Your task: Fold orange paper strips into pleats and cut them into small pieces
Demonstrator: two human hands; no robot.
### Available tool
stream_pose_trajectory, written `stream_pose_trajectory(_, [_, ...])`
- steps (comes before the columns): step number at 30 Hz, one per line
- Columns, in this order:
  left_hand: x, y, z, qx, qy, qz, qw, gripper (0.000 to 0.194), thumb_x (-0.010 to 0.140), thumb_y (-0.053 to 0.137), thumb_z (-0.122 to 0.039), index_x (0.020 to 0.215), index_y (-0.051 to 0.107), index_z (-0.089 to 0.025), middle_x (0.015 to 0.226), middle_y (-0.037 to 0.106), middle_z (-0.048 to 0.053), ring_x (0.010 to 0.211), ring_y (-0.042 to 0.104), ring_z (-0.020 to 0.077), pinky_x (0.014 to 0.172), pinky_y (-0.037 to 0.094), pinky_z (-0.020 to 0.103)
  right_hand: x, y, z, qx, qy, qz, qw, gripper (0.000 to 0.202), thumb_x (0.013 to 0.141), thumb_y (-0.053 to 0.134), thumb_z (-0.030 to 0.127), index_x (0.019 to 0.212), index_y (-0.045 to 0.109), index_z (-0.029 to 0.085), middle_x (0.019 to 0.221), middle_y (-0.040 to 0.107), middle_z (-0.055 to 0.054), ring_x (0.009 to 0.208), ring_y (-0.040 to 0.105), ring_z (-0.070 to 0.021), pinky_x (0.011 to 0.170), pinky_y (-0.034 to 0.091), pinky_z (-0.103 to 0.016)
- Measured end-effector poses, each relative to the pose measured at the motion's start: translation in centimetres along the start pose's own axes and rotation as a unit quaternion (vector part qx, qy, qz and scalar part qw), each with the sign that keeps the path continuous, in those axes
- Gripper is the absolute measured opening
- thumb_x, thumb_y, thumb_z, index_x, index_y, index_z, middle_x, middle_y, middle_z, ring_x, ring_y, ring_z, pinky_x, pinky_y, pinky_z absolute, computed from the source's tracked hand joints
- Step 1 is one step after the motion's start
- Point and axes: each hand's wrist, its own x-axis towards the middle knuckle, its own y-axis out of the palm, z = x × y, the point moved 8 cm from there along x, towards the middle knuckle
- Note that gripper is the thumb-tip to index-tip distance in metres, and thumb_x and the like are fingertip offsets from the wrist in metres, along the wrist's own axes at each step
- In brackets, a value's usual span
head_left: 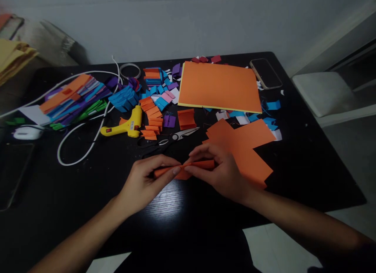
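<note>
The left hand (149, 177) and the right hand (219, 169) pinch one folded orange paper strip (183, 172) between thumbs and fingers — the thumb tips nearly meeting at its middle, above the near part of the black table (117, 210). Just beyond the fingers lie open-bladed scissors (175, 137); past the left fingers, a yellow glue gun (132, 124). Cut orange sheets (246, 147) lie beside the right fingers — a stack of orange paper (220, 87) farther beyond them.
</note>
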Motion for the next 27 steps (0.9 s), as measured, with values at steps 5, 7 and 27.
stream_pose_trajectory(5, [-0.1,0.1,-0.2,0.015,0.006,-0.011,1.0,0.011,0.097,0.075,-0.027,0.092,0.082,-0.021,0.082,0.081,0.0,0.07,0.074,0.0135,0.064,0.053,0.021,0.0,0.1,-0.2,-0.028,0.004,0.008,1.0,0.02,0.085,0.087,0.032,0.1,0.077,0.024,0.099,0.082,-0.003,0.096,0.081,-0.0209,0.088,0.065,-0.034])
stream_pose_trajectory(7, [-0.1,0.1,-0.1,0.015,0.002,-0.008,1.0,0.011,0.097,0.075,-0.027,0.091,0.082,-0.021,0.08,0.081,0.0,0.069,0.073,0.0134,0.062,0.053,0.021,0.0,0.0,-0.3,-0.029,0.006,0.003,1.0,0.018,0.086,0.086,0.032,0.099,0.077,0.024,0.097,0.082,-0.003,0.094,0.08,-0.0199,0.086,0.064,-0.033])
stream_pose_trajectory(27, [0.5,-1.0,1.0,0.019,-0.036,0.001,0.999,0.02,0.097,0.072,-0.035,0.086,0.08,-0.02,0.072,0.076,0.001,0.064,0.068,0.0144,0.059,0.05,0.022,1.0,-0.8,-1.3,-0.032,0.063,0.016,0.997,0.016,0.084,0.088,0.039,0.091,0.085,0.025,0.089,0.083,-0.002,0.086,0.079,-0.0211,0.081,0.064,-0.035])
